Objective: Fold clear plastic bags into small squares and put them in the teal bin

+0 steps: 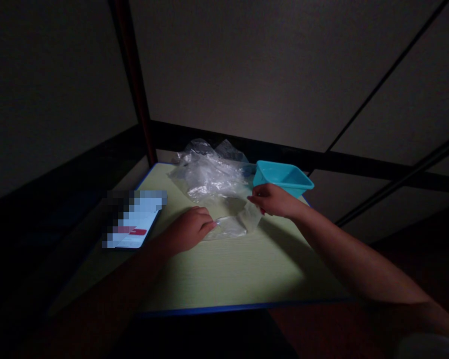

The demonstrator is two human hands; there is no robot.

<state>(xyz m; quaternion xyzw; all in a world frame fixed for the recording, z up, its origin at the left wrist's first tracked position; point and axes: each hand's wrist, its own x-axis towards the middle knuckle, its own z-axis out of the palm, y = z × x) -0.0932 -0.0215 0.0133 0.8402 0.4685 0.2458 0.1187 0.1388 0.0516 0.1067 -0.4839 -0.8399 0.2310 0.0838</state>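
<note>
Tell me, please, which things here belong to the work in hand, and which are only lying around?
Work in hand:
Clear plastic piece, pinched by the right hand, with the left hand at its other end
Heap of clear plastic behind it, probably

Apparently lying about:
Lit phone, left
Turquoise bin, behind the right hand; its role is unclear

A thin, clear plastic bag is stretched sideways across the pale green tabletop, near its middle. It is colourless and see-through, wrinkled, with bright glints along its creases. Its left and middle part lies low and flattened against the surface, while its right end is lifted, rising as a cloudy, whitish, upright fold. Its far edge sags in a shallow curve between the two ends.
</note>
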